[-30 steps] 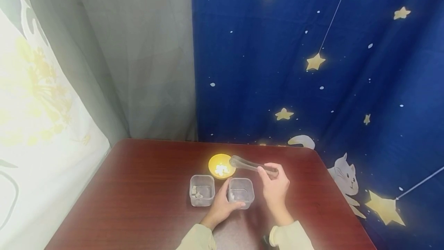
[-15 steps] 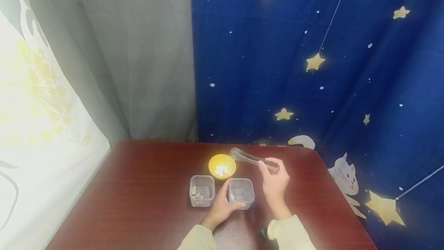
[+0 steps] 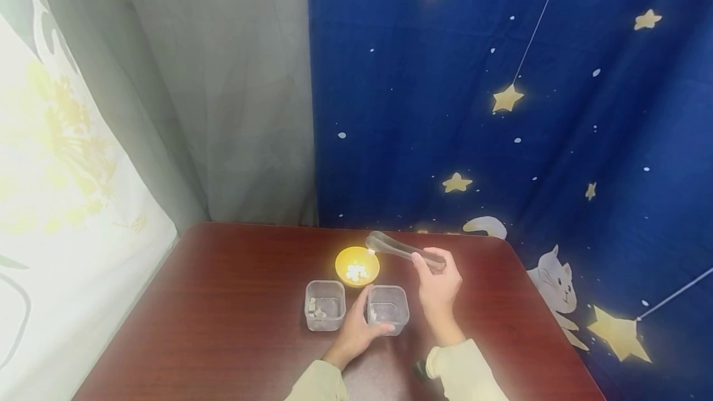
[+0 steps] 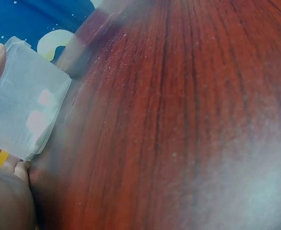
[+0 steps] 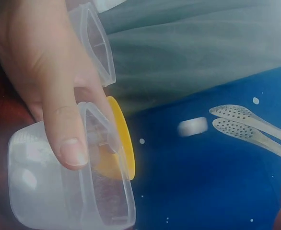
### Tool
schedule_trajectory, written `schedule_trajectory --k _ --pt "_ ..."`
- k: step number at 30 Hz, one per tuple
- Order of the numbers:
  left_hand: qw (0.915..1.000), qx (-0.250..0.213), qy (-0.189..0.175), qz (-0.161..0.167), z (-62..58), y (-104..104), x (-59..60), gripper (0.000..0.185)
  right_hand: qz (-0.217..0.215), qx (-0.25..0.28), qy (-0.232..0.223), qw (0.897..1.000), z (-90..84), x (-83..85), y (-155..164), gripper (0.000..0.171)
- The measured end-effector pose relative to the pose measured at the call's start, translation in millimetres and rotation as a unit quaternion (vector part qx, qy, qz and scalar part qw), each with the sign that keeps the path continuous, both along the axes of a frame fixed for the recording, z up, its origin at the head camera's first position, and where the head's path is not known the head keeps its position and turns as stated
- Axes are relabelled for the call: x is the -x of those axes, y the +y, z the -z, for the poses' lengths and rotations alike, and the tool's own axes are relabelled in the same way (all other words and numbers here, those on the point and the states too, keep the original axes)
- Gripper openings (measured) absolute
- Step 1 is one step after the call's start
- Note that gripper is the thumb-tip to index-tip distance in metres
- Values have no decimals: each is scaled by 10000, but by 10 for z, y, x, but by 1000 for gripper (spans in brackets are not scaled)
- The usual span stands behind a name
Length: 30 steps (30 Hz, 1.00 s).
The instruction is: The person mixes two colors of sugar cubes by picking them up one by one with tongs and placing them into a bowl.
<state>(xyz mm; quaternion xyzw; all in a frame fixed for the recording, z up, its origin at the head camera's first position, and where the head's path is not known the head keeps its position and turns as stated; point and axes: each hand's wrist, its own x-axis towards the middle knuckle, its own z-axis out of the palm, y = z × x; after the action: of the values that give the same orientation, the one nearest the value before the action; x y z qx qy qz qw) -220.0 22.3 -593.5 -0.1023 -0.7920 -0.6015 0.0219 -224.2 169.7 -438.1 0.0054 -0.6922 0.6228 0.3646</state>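
Observation:
My left hand (image 3: 356,330) grips a clear square plastic container (image 3: 388,309), thumb over its near side; a few white pieces lie inside. In my right hand (image 3: 440,286) is a pair of tongs (image 3: 403,249), whose perforated ends (image 5: 234,129) are close together beyond the yellow bowl's (image 3: 357,252) far right rim. Just off these tips a small white block (image 5: 193,126) hangs in mid-air, apart from them in the right wrist view. More white blocks (image 3: 356,272) lie in the bowl, overexposed in the head view.
A second clear container (image 3: 325,325) with several pale pieces (image 3: 315,308) stands left of my left hand. A small dark object (image 3: 421,370) lies by my right sleeve. The reddish-brown table (image 3: 239,302) ends at grey and blue curtains behind.
The tongs have risen from the bowl's right rim to above its far side. A white block now shows just below their tips. My left hand and both containers have stayed put.

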Motion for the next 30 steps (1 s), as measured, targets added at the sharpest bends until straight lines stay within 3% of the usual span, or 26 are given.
schedule_trajectory --k 7,14,25,30 --pt "9999 96 6 -47 5 10 -25 106 102 -29 -281 9995 226 119 61 24" --pt "10000 34 67 -47 11 11 -27 107 78 -157 -392 9991 217 8 54 23" --pt "9987 156 476 -53 13 -4 -20 104 120 -550 -729 9958 488 -20 197 22" --pt "9989 251 402 -32 7 -13 -19 104 -138 -536 -986 9936 561 -65 284 22"
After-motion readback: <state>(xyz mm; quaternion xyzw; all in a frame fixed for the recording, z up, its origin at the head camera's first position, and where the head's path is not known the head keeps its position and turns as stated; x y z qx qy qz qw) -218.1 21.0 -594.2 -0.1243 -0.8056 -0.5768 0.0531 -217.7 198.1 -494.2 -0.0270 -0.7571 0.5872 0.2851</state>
